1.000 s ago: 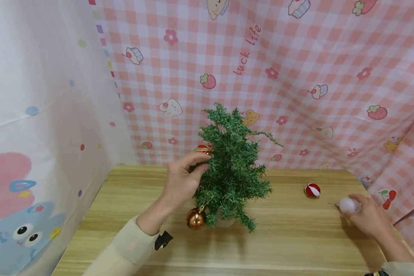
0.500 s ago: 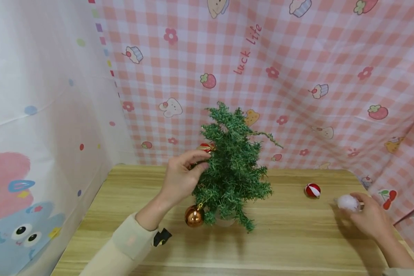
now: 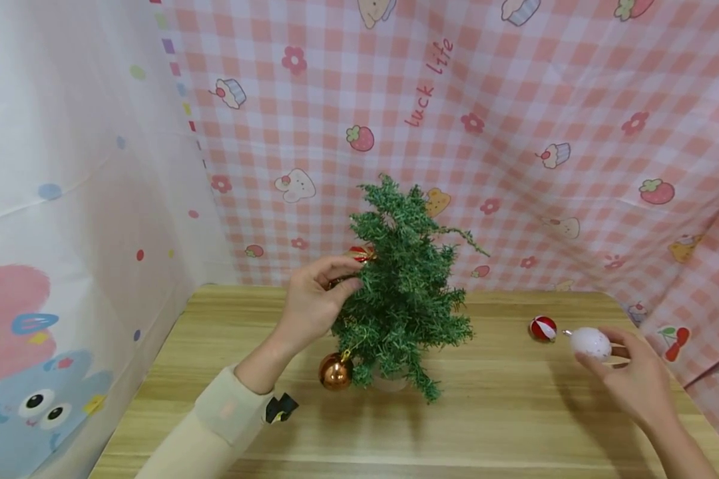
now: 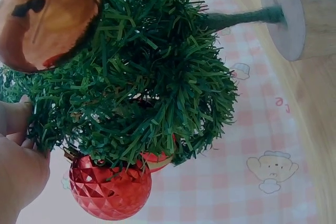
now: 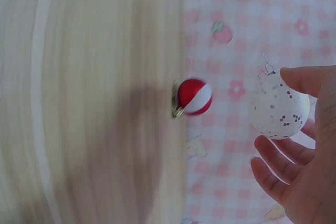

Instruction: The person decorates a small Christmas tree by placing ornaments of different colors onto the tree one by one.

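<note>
Broad pale yellow-brown wood-grain tabletop [image 3: 491, 429], grain running side to side in head view, far right corner rounded. Near middle, bushy green artificial tree [image 3: 404, 293] stands on round pale base [image 3: 390, 383]. Over on right, toward far edge, small red-and-white striped ball [image 3: 542, 328] rests on wood, gold-coloured cap [image 5: 178, 112] facing near side. Soft shadows [image 3: 596, 402] fall across right end.
</note>
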The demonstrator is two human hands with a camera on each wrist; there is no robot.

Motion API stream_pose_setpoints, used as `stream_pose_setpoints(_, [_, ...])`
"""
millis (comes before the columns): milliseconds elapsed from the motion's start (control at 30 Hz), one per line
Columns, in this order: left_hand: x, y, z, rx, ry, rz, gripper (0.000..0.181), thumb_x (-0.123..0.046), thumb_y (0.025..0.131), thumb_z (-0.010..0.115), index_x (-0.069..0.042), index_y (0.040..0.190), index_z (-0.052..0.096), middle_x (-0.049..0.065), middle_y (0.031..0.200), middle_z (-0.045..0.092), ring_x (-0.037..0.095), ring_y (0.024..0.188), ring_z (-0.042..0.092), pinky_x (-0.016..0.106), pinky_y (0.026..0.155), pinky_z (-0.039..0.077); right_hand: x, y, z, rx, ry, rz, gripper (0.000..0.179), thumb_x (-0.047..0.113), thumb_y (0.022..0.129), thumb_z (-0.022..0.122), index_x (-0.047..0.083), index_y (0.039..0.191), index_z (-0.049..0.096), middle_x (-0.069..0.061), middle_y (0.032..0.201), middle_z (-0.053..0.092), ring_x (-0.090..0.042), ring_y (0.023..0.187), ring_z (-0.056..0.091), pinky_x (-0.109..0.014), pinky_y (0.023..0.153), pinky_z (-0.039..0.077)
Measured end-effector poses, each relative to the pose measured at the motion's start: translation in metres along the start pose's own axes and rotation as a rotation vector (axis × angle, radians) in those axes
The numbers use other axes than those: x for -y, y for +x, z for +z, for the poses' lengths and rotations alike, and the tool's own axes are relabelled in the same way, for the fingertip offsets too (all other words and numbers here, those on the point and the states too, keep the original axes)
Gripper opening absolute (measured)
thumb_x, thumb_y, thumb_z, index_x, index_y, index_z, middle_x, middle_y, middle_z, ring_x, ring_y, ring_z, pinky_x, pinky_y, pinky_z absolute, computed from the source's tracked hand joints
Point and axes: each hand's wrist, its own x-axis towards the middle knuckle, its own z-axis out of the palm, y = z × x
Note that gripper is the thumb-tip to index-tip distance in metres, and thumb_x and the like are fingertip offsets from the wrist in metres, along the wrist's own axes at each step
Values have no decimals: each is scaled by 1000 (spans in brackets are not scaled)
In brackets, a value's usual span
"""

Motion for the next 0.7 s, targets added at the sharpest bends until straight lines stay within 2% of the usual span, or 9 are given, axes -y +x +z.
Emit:
stream_pose_setpoints(67, [1,0,0,-1,-10,-6,24,12,91,71,1,113,75,14,109,78,22,103,74,22,63,46,8,-4,2,-21,33,-12,59,22,88,87,-6,133,62,-28,123,64,22,85,48,-8,62,48])
stream_pose_setpoints(167, [2,1,0,4,-27,-6,24,13,91,70,1,113,75,14,109,78,20,101,74,23,63,46,20,-9,4,-34,52,-7,57,22,88,87,-3,133,62,-23,121,66,22,88,47,-7,65,47])
stream_pose_setpoints(267, [4,2,1,8,-34,3,24,13,92,70,2,112,75,15,108,78,19,97,74,23,61,45,32,-13,6,-46,69,2,57,22,88,87,0,134,63,-6,116,67,19,88,50,-7,67,47])
stream_pose_setpoints(367, [5,2,2,12,-33,5,24,13,92,70,1,112,75,15,107,79,18,93,74,24,61,45,42,-15,8,-70,106,-11,56,16,86,88,1,133,64,15,110,61,16,88,53,-6,69,48])
stream_pose_setpoints(433, [5,3,2,16,-30,-1,24,12,92,71,0,112,75,14,107,79,18,91,74,24,61,44,48,-16,9,-80,129,-21,55,13,85,89,0,132,64,24,108,57,15,87,55,-7,70,48])
stream_pose_setpoints(567, [7,5,3,25,-39,-13,24,11,92,71,0,113,75,13,107,79,19,92,74,23,62,47,60,-18,10,-85,165,-16,55,10,84,89,1,132,64,31,105,57,11,84,59,-9,68,50])
stream_pose_setpoints(700, [9,8,4,31,-57,-11,23,12,92,70,1,112,75,14,106,79,20,93,75,24,64,50,71,-21,10,-98,188,-26,54,7,83,89,1,131,65,30,103,59,9,82,61,-10,69,51])
